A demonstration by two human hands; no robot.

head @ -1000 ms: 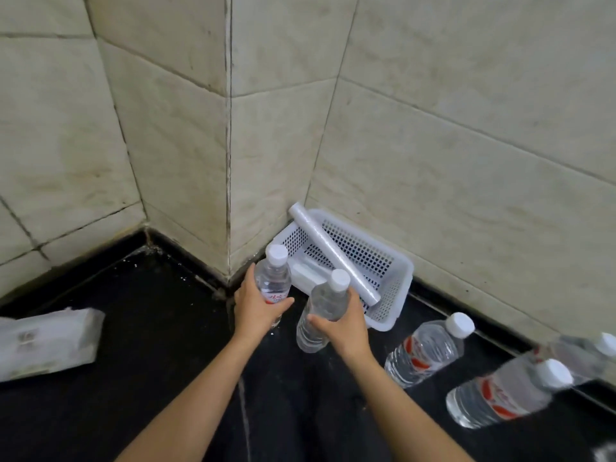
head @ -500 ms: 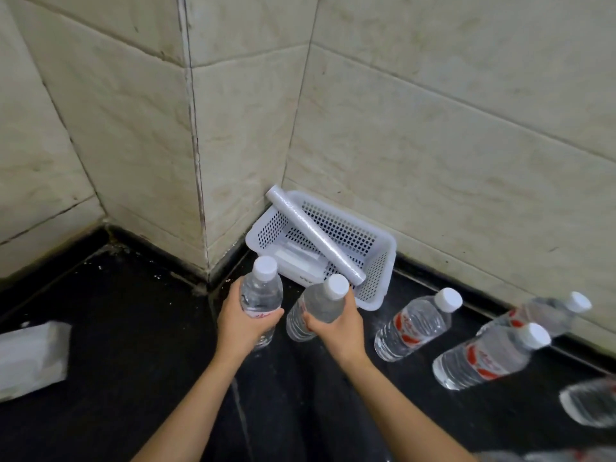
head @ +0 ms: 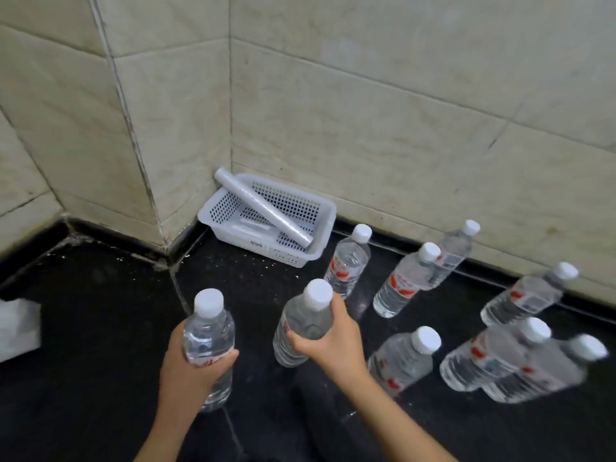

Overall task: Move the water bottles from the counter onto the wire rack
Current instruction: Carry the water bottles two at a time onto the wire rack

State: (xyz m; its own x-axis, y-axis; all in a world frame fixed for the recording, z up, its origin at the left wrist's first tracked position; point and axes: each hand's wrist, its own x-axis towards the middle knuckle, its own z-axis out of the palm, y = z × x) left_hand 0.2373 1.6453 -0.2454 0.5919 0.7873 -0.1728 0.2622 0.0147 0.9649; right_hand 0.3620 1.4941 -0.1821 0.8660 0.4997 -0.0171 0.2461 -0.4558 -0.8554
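You hold a bottle in each hand above the black counter [head: 100,328]: left hand [head: 191,371] wrapped round one bottle [head: 209,338], right hand [head: 330,341] round another [head: 301,325]. Seven more stand at right. With no rack in view, carrying both there comes next.

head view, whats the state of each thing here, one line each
left hand: gripping a capped clear plastic water bottle
right hand: gripping a second capped bottle, tilted
seven clear bottles on the black counter: capped, standing, e.g.
white perforated plastic basket: open, in the corner
grey roll: lying slanted across the basket
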